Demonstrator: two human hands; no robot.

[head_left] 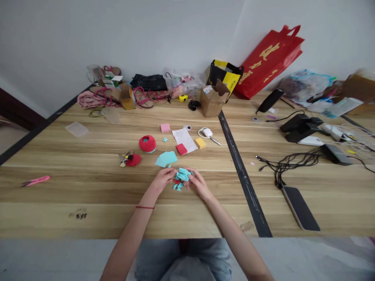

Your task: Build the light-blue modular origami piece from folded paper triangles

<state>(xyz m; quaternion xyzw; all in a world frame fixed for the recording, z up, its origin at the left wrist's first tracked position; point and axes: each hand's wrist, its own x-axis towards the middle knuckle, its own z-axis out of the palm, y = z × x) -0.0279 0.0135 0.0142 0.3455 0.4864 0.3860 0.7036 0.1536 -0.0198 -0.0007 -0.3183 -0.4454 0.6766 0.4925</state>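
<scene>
Turquoise folded paper pieces [183,174] are bunched together between my hands just above the table. My right hand [199,183] grips this bunch from the right, fingers wrapped at its edge. From the other side, my left hand [164,180] has its fingertips pinched against the bunch's left edge. Under it lie loose turquoise folded pieces [177,187] and a bit of red. Flat turquoise paper sheets [166,158] lie just beyond my left hand. Farther back stands a round red folded-paper model [147,144] with a turquoise base.
Beyond my hands are a red paper stack [181,149], a yellow stack [200,143], a pink stack [165,127], a written sheet [185,137] and scissors [215,140]. Pink snips [36,180] lie far left. Black cables [288,164] and a power bank [301,207] lie right.
</scene>
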